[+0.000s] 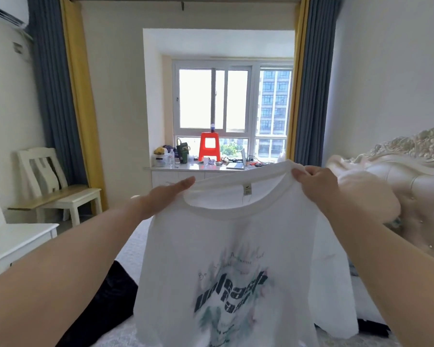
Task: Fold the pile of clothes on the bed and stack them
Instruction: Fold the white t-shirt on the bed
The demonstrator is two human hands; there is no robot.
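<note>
Hanging in the air above the bed (133, 249), a white T-shirt (236, 246) is held up by its shoulders, front toward the person. It is thin, soft cotton, slightly see-through where window light comes through it, with a ribbed round collar and a small tag sewn inside the neck. A smeared dark and teal print with bold black lettering covers the chest. The lower hem drops out of sight.

At the shirt's right shoulder, the right hand (316, 182) pinches the fabric beside the collar, fingers curled over a bunched fold of cloth. The left hand (168, 194) meets the other shoulder with fingers that look long and fairly straight along the seam; whether the thumb clamps the cloth underneath I cannot tell, since the fabric hides it. Both bare forearms stretch forward.

Below the shirt, a black garment (105, 304) lies crumpled on the pale, textured bedspread at the left. To the right rises a cream headboard (411, 176), tufted and padded, topped with carved scrollwork.

Farther off, a white wooden chair (58, 189) with a light plank seat stands by the left wall. An orange plastic stool (209, 146) sits on the cluttered window ledge, beside bottles and a laptop. Blue-grey curtains (53, 83) edged in yellow frame the alcove.
</note>
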